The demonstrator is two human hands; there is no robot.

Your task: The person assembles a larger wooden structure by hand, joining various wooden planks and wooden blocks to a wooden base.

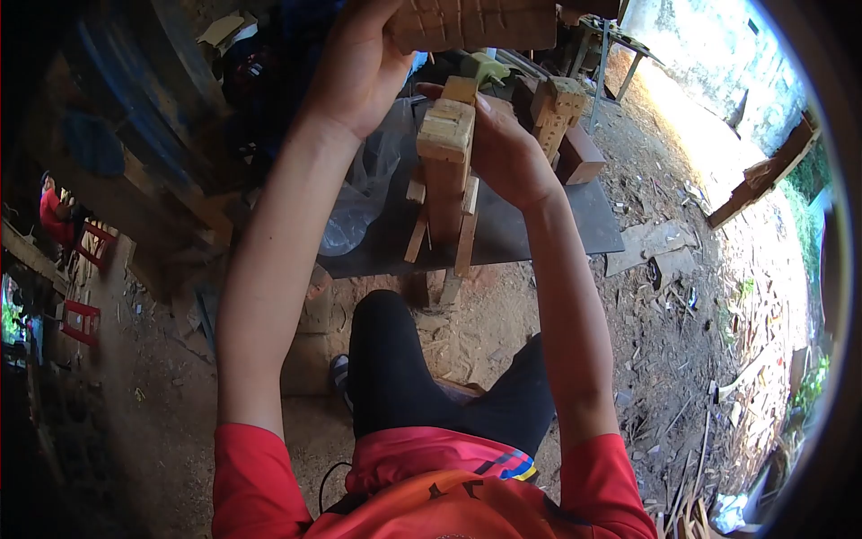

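At the top edge my left hand is at the left end of a brown wooden piece with dark lines across its face. Its fingers run out of view, but it appears to grip that piece. Lower and to the right, my right hand curls round a small pale wood block, thumb on the right and a fingertip showing on the left. Just in front of it stands a wooden post with a worn pale top and thin slats at its sides.
The post stands on a dark tabletop. A clear plastic bag lies on its left side. To the right are a second wooden post and a reddish-brown block. Wood scraps litter the ground. Red stools and a person in red are far left.
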